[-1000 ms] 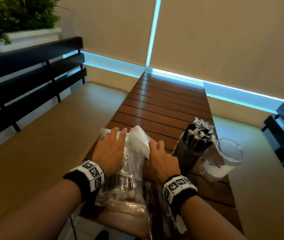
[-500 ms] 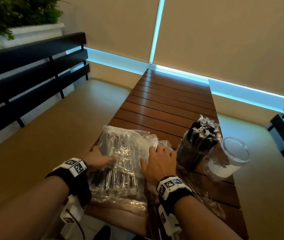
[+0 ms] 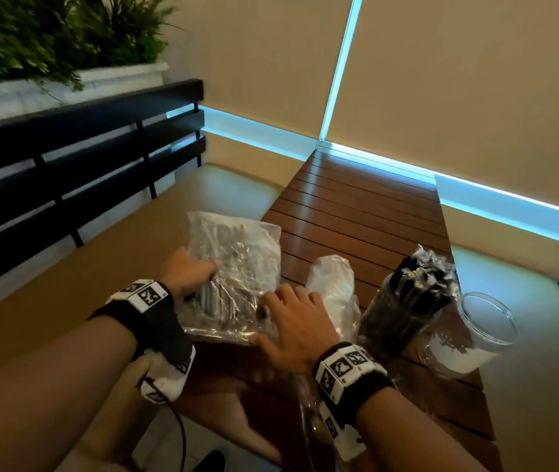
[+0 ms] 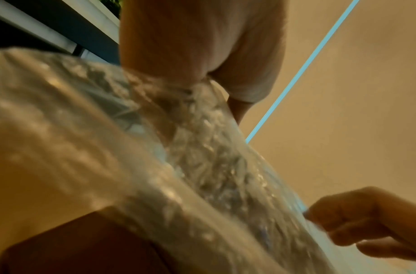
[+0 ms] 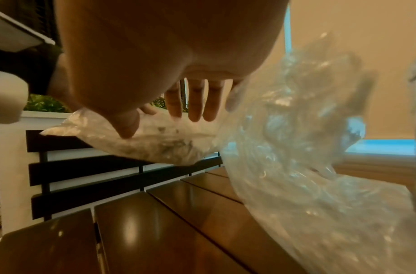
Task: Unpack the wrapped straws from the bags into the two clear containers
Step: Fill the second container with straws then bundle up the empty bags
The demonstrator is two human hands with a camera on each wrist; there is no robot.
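A clear bag of wrapped straws [image 3: 240, 264] is held tilted over the left edge of the wooden table [image 3: 366, 212]. My left hand [image 3: 203, 270] grips its left side, fingers curled round the plastic. The straight, spread fingers and thumb of my right hand [image 3: 288, 311] touch the bag's near right corner; the right wrist view shows the fingertips [image 5: 195, 115] on the bag [image 5: 167, 142]. To the right, one clear container [image 3: 404, 315] stands packed with black wrapped straws. A second clear container [image 3: 472, 335] lies tilted beside it, with only white at its bottom.
A crumpled, empty-looking plastic bag [image 3: 334, 287] lies between my right hand and the full container. Padded tan benches [image 3: 66, 284] flank the table, with a black slatted backrest [image 3: 83, 158] on the left. The table's far end meets the wall.
The bag of straws has been pulled left and up, away from the crumpled bag, which now lies separate. My left hand has moved to the bag's left side. My view has swung left.
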